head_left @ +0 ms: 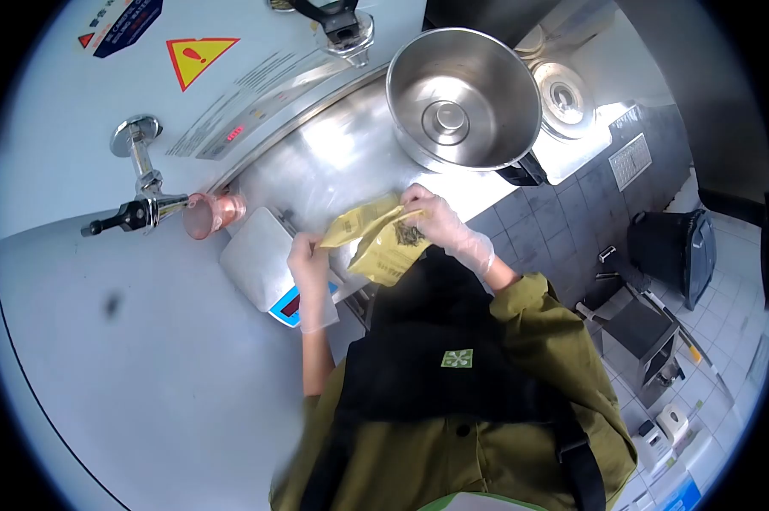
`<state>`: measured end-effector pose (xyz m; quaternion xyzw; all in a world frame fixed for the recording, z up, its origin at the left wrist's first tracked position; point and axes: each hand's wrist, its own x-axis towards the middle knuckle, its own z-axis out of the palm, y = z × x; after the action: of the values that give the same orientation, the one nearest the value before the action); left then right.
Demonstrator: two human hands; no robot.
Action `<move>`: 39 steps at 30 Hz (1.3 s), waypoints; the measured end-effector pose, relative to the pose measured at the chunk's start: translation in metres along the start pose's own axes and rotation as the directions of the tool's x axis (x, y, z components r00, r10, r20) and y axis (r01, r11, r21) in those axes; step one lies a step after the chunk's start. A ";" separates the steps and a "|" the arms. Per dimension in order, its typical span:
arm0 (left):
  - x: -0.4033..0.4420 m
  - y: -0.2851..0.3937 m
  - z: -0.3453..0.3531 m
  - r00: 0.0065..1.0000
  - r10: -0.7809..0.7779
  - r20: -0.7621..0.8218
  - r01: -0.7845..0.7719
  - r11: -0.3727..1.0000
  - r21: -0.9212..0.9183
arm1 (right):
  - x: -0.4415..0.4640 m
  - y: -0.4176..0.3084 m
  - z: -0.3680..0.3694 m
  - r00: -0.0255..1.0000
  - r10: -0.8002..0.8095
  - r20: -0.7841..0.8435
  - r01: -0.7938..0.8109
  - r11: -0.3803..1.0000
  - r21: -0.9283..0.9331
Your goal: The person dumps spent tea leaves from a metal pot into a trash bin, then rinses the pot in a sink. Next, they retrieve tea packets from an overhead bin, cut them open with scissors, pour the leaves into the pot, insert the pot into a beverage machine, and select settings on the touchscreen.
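Observation:
A yellow packet (390, 260) is stretched between my two gloved hands, with dark leaf-like bits or a print showing near its right side; I cannot tell which. My left hand (310, 268) pinches the packet's left corner. On the opposite side, my right hand (437, 223) is closed on the upper right edge. Both hands wear clear thin gloves. Below my left hand lies a digital scale (256, 260) with a blue-edged display, partly hidden by that hand. A large steel pot (465, 153) stands beyond my right hand, a round raised piece at its bottom centre.
A pinkish clear cup (211, 215) stands by the scale, under a tap (141, 209) on the white boiler. Another tap (348, 38) is near the pot. A steel lid (563, 98) lies at the right; a black bin (670, 251) stands on the tiled floor.

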<state>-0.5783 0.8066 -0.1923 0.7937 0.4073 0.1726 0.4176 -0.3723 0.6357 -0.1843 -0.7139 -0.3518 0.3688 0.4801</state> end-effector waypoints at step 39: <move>-0.208 0.582 0.484 0.024 0.968 0.251 -0.617 0.212 -0.758 | -0.521 0.062 -0.501 0.124 -0.337 -0.933 0.267 0.917 -0.296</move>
<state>-0.1148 0.2028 0.0028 0.7463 -0.3872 0.1506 0.5199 -0.1801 -0.0418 -0.0105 -0.7096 -0.1151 -0.2806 0.6360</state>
